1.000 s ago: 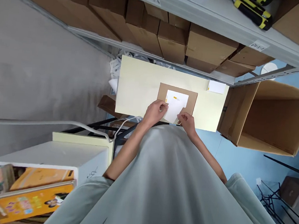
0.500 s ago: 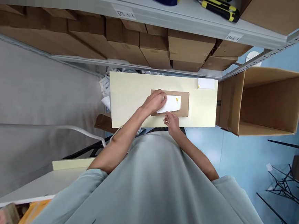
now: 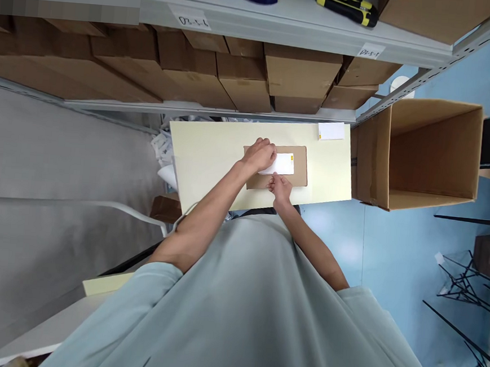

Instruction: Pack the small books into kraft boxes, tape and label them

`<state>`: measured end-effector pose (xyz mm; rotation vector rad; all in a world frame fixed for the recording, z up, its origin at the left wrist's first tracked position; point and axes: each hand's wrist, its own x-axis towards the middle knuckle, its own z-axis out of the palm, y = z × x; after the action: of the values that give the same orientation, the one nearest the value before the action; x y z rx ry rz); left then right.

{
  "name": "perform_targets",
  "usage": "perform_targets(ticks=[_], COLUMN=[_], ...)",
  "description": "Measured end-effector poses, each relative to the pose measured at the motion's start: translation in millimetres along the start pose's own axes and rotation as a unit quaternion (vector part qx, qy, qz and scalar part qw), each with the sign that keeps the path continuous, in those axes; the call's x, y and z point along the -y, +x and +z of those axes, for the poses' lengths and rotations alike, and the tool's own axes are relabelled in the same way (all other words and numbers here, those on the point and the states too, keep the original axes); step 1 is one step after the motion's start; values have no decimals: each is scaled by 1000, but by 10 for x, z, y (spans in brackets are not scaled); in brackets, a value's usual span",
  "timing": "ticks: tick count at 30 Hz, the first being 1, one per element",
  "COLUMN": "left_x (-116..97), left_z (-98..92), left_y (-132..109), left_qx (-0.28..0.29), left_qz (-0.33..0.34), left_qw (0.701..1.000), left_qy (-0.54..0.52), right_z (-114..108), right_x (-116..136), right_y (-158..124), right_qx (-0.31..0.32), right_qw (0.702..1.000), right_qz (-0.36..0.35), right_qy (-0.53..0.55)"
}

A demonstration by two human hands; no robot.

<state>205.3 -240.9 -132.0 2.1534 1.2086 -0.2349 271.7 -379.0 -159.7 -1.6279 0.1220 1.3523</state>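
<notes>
A flat brown cardboard piece [image 3: 299, 179] lies on the pale yellow tabletop [image 3: 214, 147]. On top of it rests a white card [image 3: 283, 164] with a small yellow mark at its upper right corner. My left hand [image 3: 261, 154] is closed over the card's left end, covering that part. Just below the card's lower edge, my right hand [image 3: 280, 188] has its fingers curled together in a pinch. Whatever lies between those fingertips is too small to make out. Another white card [image 3: 331, 131] with a yellow mark lies at the table's far right corner.
A large open cardboard box [image 3: 381, 154] stands right of the table. Behind it, a metal shelf [image 3: 257, 23] holds several brown boxes [image 3: 302, 78] and yellow-black utility knives [image 3: 346, 9]. White crumpled material [image 3: 163, 149] sits by the table's left side.
The white card now lies squarer on the cardboard, its tilt lessened. My left hand stays at its left end; my right hand remains by the lower edge. The whole view has shifted slightly.
</notes>
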Motion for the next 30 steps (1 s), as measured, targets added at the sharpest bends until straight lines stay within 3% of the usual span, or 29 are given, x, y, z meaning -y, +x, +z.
perform_targets(ticks=[20,22,25,27,30], left_x=[102,92,62,36,-4], left_z=[142,140,150,168,196], left_y=[231,219,180,145,87], left_qx=[-8,-7,-10,-19,-37], left_qz=[-15,-20,-20,-22,-29], left_qw=[1000,1000,1000,999,999], left_qy=[5,4,12,17,17], right_z=[-42,-96,-257,-395,-571], right_x=[163,223,322,393,524], right_y=[95,74,11,-27,-18], right_qx=[13,31,111,151,127], right_qw=[998,996,984,971,936], right_qz=[46,69,90,51,-128], right_qy=[-41,-49,-110,-179,-302])
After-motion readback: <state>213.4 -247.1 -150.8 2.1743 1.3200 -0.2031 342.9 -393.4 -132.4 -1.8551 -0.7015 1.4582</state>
